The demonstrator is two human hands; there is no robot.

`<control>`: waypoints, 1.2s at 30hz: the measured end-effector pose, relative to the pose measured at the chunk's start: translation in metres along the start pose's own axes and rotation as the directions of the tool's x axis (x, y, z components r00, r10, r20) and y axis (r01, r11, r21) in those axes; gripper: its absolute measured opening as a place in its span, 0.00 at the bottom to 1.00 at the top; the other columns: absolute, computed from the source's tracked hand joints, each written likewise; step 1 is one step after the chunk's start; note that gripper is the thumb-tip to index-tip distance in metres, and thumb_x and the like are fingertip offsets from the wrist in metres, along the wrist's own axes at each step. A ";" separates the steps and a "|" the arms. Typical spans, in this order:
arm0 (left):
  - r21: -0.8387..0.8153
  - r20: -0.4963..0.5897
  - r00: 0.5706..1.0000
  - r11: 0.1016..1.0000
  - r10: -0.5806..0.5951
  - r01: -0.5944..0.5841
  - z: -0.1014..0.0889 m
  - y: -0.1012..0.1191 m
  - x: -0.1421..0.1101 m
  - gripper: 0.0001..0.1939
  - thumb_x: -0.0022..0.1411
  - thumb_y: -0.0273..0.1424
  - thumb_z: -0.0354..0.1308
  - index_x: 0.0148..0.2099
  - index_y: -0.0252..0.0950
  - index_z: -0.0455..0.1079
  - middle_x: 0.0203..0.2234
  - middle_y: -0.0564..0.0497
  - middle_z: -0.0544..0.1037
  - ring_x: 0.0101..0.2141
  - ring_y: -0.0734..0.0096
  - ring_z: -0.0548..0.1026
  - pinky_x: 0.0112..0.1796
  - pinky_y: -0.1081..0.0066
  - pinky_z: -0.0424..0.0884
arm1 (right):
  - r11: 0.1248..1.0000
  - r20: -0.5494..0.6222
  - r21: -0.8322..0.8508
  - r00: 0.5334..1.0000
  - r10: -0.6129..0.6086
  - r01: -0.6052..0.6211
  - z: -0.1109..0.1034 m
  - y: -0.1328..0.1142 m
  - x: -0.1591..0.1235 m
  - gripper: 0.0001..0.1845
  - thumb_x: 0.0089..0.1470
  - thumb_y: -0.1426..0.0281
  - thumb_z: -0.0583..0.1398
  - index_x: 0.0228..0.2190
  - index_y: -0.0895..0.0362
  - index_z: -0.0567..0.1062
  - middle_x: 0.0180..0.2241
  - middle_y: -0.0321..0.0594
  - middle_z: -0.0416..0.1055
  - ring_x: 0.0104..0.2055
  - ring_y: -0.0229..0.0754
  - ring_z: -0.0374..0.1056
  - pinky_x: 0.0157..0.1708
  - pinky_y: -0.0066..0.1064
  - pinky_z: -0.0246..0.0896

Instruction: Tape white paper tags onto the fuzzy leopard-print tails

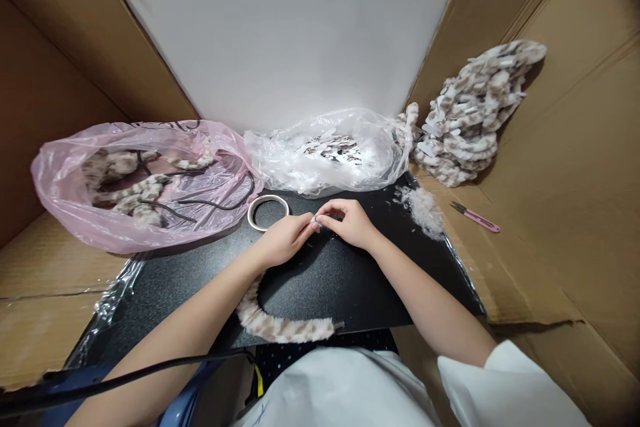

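My left hand and my right hand meet above the black table, fingertips nearly touching. Both are closed in a pinch on a small whitish piece, mostly covered by the fingers. A furry beige-and-brown strip curves along the table's front edge and passes up beneath my left wrist. Whether the pinched piece is joined to that strip is hidden. From the strip's near right end a thin tip sticks out. Just behind my left hand lies a roll of whitish tape, flat on the table.
A pink plastic bag with furry strips and black cords lies at left. Behind my hands is a clear bag of small white pieces. Furry strips are heaped at right, near loose fluff and pink-handled snips. Cardboard walls flank the table.
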State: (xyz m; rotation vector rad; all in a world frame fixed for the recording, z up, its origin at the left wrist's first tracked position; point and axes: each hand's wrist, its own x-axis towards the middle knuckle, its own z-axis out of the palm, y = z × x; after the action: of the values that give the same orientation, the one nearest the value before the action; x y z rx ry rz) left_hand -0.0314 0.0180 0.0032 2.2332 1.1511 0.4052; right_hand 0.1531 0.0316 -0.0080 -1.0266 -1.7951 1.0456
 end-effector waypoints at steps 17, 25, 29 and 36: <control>-0.239 -0.301 0.948 0.971 -0.105 0.032 -0.040 -0.004 -0.013 0.20 0.68 0.44 0.43 0.28 0.37 0.58 0.19 0.56 0.64 0.23 0.73 0.63 0.27 0.73 0.60 | 0.878 0.431 -0.450 0.901 0.053 0.164 -0.012 -0.050 -0.067 0.19 0.41 0.58 0.70 0.29 0.55 0.71 0.32 0.36 0.71 0.36 0.43 0.65 0.39 0.35 0.57; 0.238 -0.618 0.729 0.814 -0.293 0.529 -0.076 -0.029 -0.079 0.13 0.64 0.40 0.47 0.37 0.36 0.65 0.26 0.47 0.73 0.31 0.58 0.72 0.33 0.65 0.65 | 0.692 0.505 -0.620 0.863 -0.008 0.369 0.027 -0.040 -0.137 0.08 0.60 0.64 0.59 0.34 0.57 0.69 0.36 0.40 0.71 0.38 0.43 0.61 0.38 0.36 0.47; 0.415 -0.773 0.634 0.741 -0.019 0.528 -0.046 -0.001 -0.105 0.24 0.62 0.41 0.52 0.55 0.30 0.62 0.54 0.31 0.65 0.56 0.39 0.61 0.52 0.47 0.58 | 0.654 0.509 -0.631 0.859 -0.054 0.416 0.027 -0.034 -0.135 0.08 0.63 0.71 0.54 0.31 0.58 0.68 0.32 0.38 0.70 0.34 0.41 0.60 0.36 0.34 0.46; 0.274 -0.025 0.983 0.947 0.182 -0.168 0.051 0.056 -0.108 0.12 0.70 0.33 0.44 0.45 0.36 0.67 0.32 0.48 0.77 0.32 0.65 0.73 0.35 0.68 0.67 | 0.770 0.403 -0.539 0.907 -0.121 0.342 0.024 -0.027 -0.132 0.14 0.64 0.74 0.47 0.27 0.56 0.65 0.26 0.36 0.69 0.29 0.39 0.59 0.33 0.32 0.48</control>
State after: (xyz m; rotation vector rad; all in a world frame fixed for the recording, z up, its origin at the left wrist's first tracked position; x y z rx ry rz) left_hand -0.0324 -0.1140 -0.0014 2.5894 1.0914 0.3958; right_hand 0.1706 -0.1035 -0.0226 -0.9661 -2.5788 0.5091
